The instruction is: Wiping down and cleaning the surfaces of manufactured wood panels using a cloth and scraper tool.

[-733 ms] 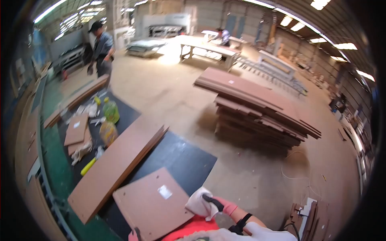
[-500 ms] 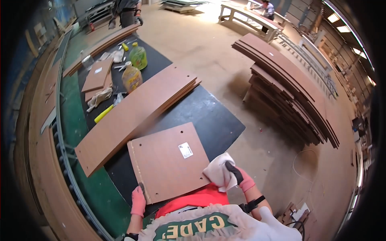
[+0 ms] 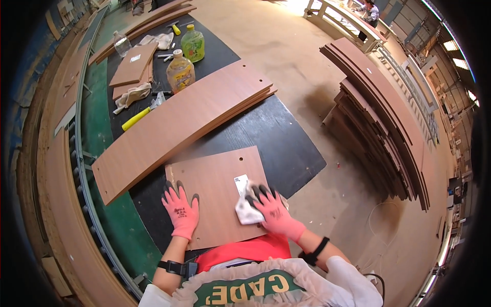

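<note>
A square brown wood panel with corner holes and a white label lies on the black tabletop in front of me. In a pink glove with dark fingertips, my left hand rests flat on the panel's left side, fingers spread. My right hand, gloved the same way, grips a bunched white cloth and presses it onto the panel. The cloth sits just below the label and overlaps its lower part. Part of the cloth is hidden beneath my right fingers.
Long brown boards lie stacked diagonally beyond the panel. Past them stand a yellow bottle and a green bottle, near a yellow-handled tool and rags. A tall board stack is at right; a roller conveyor runs along the left.
My right hand has brought the cloth from the panel's right corner onto its face. My left hand has moved from the near left edge up onto the panel and spread out.
</note>
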`<state>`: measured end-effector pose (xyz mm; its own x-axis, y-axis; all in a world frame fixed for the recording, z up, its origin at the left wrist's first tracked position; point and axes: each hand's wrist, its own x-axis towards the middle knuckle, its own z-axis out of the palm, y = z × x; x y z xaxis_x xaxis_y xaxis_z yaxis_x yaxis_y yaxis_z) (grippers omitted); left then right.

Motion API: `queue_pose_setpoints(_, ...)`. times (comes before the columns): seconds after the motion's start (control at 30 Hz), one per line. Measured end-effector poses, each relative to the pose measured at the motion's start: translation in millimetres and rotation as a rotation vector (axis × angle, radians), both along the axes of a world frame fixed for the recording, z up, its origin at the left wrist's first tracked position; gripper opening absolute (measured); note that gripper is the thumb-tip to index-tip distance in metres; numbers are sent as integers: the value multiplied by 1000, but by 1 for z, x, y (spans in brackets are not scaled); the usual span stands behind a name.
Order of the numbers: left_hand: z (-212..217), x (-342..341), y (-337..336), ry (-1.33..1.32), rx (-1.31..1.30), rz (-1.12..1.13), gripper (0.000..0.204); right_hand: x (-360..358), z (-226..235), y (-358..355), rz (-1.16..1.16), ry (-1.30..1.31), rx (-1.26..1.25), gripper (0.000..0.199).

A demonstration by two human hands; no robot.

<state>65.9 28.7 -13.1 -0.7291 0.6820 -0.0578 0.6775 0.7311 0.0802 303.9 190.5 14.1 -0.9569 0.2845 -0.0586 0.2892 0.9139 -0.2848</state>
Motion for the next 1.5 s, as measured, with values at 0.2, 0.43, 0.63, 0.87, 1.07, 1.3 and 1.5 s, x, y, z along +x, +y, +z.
queue_pose_setpoints(0.2, 4, 9, 14, -77, 1, -36, 63, -112, -24, 121, -214, 204, 140, 57)
queue_pose_setpoints(0.43, 0, 4, 12, -11, -21, 23, 62, -5, -17, 29, 61, -137, 6, 66)
queue_pose_setpoints(0.63, 1, 2, 3, 20, 11, -10, 62, 40, 21, -15, 204, -253, -127, 61)
queue_pose_setpoints(0.87, -12, 2, -12, -86, 322, -12, 57, -90, -24, 53, -261, -1, 212, 61)
queue_pose_setpoints(1.07, -31, 1, -20, -386, 890, 249, 51, -195, -22, -19, 112, -66, 115, 60)
queue_pose_setpoints(1.3, -33, 4, -46, -371, 1216, 535, 48, -229, -30, -47, 299, 89, -66, 59)
queue_pose_setpoints(1.5, -3, 58, -137, -157, 617, 231, 59, -200, -36, -17, 27, 254, -278, 58)
